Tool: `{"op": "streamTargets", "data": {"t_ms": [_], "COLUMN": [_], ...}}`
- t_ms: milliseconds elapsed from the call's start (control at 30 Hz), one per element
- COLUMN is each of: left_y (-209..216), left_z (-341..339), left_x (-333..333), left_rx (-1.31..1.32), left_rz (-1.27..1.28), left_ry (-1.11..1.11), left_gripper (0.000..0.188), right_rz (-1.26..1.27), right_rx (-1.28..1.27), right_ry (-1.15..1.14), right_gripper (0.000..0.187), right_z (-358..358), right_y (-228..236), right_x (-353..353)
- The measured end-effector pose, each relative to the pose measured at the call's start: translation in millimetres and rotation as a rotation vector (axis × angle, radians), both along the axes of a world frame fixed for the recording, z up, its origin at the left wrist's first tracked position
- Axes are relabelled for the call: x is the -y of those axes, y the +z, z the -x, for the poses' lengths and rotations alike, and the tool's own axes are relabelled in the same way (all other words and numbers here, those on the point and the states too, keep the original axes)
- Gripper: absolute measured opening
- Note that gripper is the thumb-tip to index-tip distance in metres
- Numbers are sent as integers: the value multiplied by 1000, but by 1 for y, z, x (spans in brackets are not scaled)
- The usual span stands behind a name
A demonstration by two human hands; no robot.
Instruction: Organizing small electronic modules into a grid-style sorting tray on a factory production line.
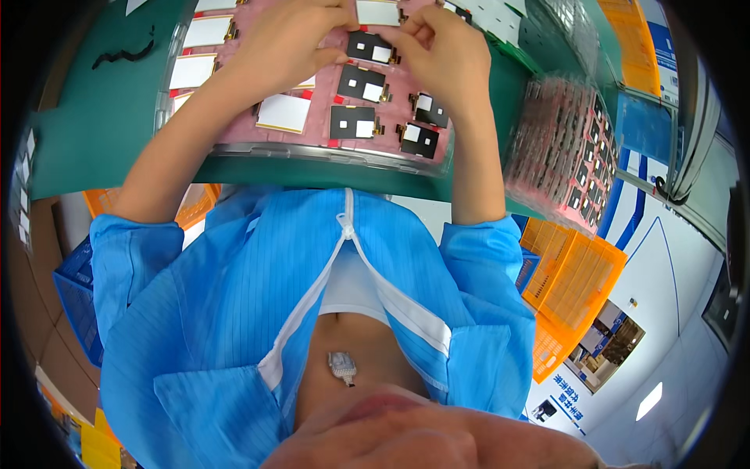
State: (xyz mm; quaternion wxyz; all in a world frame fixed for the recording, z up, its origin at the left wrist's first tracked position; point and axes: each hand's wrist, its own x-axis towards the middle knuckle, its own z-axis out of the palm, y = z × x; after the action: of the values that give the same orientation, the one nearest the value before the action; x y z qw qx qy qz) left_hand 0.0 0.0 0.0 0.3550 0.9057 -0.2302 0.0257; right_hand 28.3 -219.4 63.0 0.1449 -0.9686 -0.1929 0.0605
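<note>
A pink tray (234,139) with a clear plastic rim lies before me, holding several small flat display panels in rows. Some show white faces, like the white panel (283,114); others are black with white patches, like the black panel (353,123). My left hand (289,39) reaches over the tray, thumb and bent fingers apart at the left side of another black panel (370,47). At that panel's upper right edge is the thumb of my right hand (449,59). Its other fingers are curled in; whatever they pinch is hidden. Red tabs show beside several panels.
A tall stack of similar filled trays (558,148) stands at the right on the green table (94,133). A black twisted strip (123,56) lies at the left. Orange crates (574,281) and a blue crate (78,289) stand below table height.
</note>
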Motion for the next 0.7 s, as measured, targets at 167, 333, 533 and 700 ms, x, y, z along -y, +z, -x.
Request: {"op": "streamTargets", "data": {"t_ms": [167, 333, 533, 700], "left_y": [-9, -3, 22, 70], "left_z": [0, -1, 11, -37], "left_x": [3, 7, 1, 5], "left_rx": [166, 203, 178, 148], "left_rz": [-1, 14, 37, 82], "left_ry": [-31, -5, 4, -45], "left_gripper": [41, 40, 38, 14], "right_rz": [-369, -334, -359, -287], "right_rx": [92, 195, 303, 488], "right_ry": [33, 88, 73, 179], "right_gripper": [16, 12, 16, 25], "right_z": [-3, -6, -47, -185], "right_y": [-37, -37, -9, -79], "right_x": [19, 19, 6, 24]}}
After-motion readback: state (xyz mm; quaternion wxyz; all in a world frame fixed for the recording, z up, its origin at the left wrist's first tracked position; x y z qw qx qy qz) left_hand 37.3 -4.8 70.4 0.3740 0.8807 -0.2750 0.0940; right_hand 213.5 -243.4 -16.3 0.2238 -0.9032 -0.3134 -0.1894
